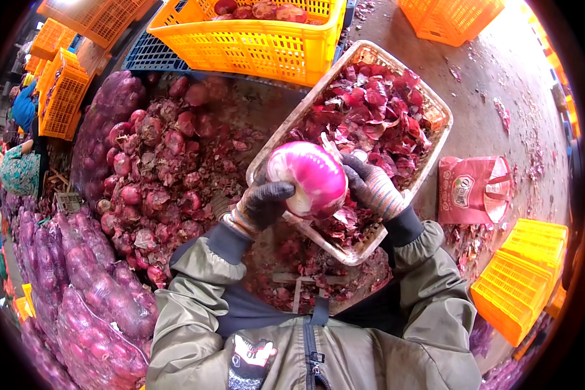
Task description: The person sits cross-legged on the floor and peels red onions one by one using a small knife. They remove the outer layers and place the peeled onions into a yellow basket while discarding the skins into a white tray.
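A large, partly peeled red onion (308, 179), glossy magenta with a pale patch, is held above a shallow plastic crate (441, 131). My left hand (263, 202), in a striped knit glove with dark coated fingers, grips the onion from the left, thumb across its near side. In a matching glove, my right hand (373, 185) has bent fingers against the onion's right edge. Whether it pinches skin or a small tool there is hidden. Loose dry onion skins (370, 105) fill much of the crate beneath.
A heap of unpeeled red onions (151, 165) lies on the left, beside full mesh sacks (92, 292). A yellow crate (253, 48) holding onions stands ahead on a blue plastic pallet (151, 53). Rightward are a red bag (460, 195) and yellow crates (516, 287). A person (22, 168) is at far left.
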`<state>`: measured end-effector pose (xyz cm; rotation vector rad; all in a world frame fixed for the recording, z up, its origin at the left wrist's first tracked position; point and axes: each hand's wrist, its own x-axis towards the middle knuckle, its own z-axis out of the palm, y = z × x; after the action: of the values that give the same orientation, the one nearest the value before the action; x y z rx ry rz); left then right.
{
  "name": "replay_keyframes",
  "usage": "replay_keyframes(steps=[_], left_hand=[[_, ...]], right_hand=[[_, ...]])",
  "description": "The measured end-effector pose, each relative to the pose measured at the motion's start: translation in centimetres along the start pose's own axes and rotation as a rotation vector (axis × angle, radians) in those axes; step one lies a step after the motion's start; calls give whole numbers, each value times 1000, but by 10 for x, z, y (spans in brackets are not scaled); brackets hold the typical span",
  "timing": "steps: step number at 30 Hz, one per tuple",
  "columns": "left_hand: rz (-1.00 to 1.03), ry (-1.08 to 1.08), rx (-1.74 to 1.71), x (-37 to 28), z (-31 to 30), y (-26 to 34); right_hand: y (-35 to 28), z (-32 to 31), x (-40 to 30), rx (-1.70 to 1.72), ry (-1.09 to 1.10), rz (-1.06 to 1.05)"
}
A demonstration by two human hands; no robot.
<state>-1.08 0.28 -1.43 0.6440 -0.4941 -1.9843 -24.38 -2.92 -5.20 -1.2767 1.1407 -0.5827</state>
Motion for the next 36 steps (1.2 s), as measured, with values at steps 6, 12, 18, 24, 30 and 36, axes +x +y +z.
replay_keyframes(steps=[6,12,18,24,30,36], left_hand=[[112,36,-99,12,-8,-2],[191,246,-73,26,-12,-12],[149,344,250,22,-19,-6],[193,168,1053,18,-13,2],[4,189,752,16,-27,-9],[-3,121,487,21,-31,-14]], right_hand=[[-9,-15,18,-765,413,217],[-52,28,-12,514,129,185],[-40,11,-6,518,86,115],[-39,5,-11,343,-110,20],[-30,7,-16,-578,87,-586],[-32,11,-17,-703,-45,-375]])
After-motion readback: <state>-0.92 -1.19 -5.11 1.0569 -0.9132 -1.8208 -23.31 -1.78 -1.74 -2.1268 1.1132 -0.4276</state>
